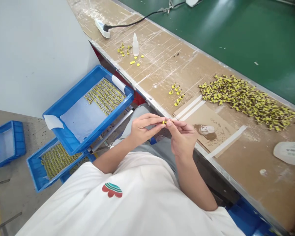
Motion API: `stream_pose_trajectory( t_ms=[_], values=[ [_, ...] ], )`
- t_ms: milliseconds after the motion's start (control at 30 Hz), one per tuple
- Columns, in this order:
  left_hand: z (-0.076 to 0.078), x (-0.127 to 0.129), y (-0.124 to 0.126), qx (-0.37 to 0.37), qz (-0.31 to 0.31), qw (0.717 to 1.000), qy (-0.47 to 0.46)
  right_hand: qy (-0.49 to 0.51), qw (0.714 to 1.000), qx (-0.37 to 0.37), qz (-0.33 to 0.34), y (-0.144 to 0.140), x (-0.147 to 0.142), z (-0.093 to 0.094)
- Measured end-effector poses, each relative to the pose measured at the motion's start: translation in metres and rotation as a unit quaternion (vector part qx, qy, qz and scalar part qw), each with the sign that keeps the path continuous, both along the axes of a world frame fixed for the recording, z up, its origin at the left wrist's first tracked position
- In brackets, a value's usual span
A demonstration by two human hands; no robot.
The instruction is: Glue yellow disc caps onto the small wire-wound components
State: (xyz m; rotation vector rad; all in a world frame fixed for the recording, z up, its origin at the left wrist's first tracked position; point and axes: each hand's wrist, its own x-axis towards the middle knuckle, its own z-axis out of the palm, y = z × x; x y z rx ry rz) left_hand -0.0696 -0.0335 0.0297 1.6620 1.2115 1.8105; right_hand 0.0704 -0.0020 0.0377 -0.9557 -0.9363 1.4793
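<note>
In front of my body, at the table's near edge, my left hand [145, 129] and my right hand [183, 135] meet fingertip to fingertip. Both are closed in a pinch on a small yellow figurine piece [164, 122], which the fingers mostly cover. Just beyond, several small figurines on round yellow bases [177, 91] stand on the cardboard-covered table [159, 64]. To the right spreads a big heap of yellow and dark brown figurine pieces [245, 100]. Farther up, a white dropper bottle [135, 46] stands by loose yellow discs [138, 64] and more standing figurines [123, 49].
On my left, a blue tray [71, 90] holds rows of figurines on white paper; a second blue tray [33, 170] sits lower. A small clear cap [206, 129] lies on a wet cardboard patch. A power strip [102, 29], large bottle [290, 153] and green surface [236, 36] border the workspace.
</note>
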Motion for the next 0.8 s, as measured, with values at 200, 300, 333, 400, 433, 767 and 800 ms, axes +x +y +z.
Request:
stream_pose_trajectory(
  t_ms=[200,300,333,400,433,767,800],
  values=[
    [-0.006,-0.028,-0.003,-0.056,0.01,0.992,-0.111,-0.164,0.983,0.081,-0.023,0.015,-0.007,-0.002],
    [-0.012,-0.053,-0.005,-0.085,0.052,0.983,-0.153,-0.342,0.923,0.14,-0.107,0.041,-0.003,-0.014],
    [-0.015,-0.063,-0.006,-0.089,0.076,0.98,-0.163,-0.413,0.889,0.158,-0.119,0.052,-0.001,-0.02],
    [-0.023,-0.089,-0.01,-0.103,0.135,0.97,-0.176,-0.522,0.826,0.175,-0.122,0.074,0.001,-0.031],
    [-0.029,-0.104,-0.014,-0.112,0.168,0.963,-0.18,-0.554,0.806,0.172,-0.118,0.084,0.002,-0.037],
    [-0.113,-0.302,-0.098,-0.358,0.501,0.787,-0.044,-0.649,0.726,0.157,-0.165,0.129,0.008,-0.093],
    [-0.119,-0.316,-0.104,-0.381,0.509,0.771,-0.032,-0.66,0.712,0.162,-0.181,0.13,0.008,-0.098]
  ],
)
